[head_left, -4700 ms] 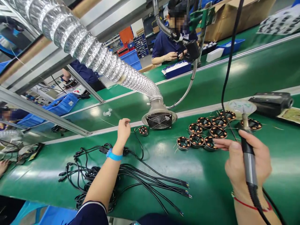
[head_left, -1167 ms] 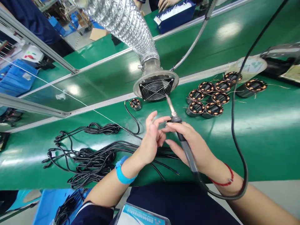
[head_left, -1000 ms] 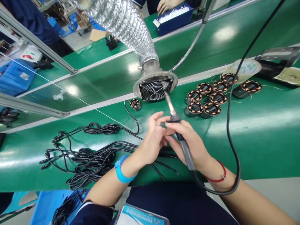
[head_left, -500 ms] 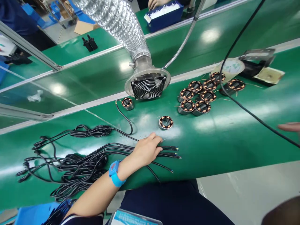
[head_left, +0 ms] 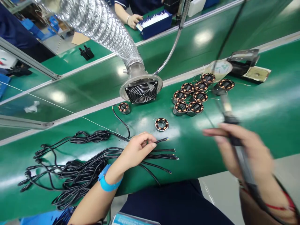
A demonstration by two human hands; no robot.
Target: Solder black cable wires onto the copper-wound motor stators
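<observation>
My left hand [head_left: 138,150] pinches a black cable [head_left: 161,140] near its stripped end, with small coloured wires showing at the tip. Just beyond those wires, a ring-shaped stator with copper windings [head_left: 161,129] sits on the green bench. My right hand [head_left: 250,153], smeared by motion, is wrapped round a soldering iron [head_left: 242,162] whose metal end points up and away from me. Beneath and beside my left hand lie several more black cables [head_left: 114,151], their stripped ends to the right. One small stator [head_left: 124,108] by the fan has a cable joined to it.
A fume-extractor fan [head_left: 142,92] on a foil duct [head_left: 112,34] hangs over the bench. Several stators [head_left: 195,108] cluster at the back right, near a solder iron stand [head_left: 257,75] and a tape roll [head_left: 220,68]. Across the divider, a co-worker's hand [head_left: 134,21] touches a blue box [head_left: 157,25].
My right hand has come in from the right edge with the soldering iron. My left hand has lifted one cable end towards the stator. The whole view has shifted slightly.
</observation>
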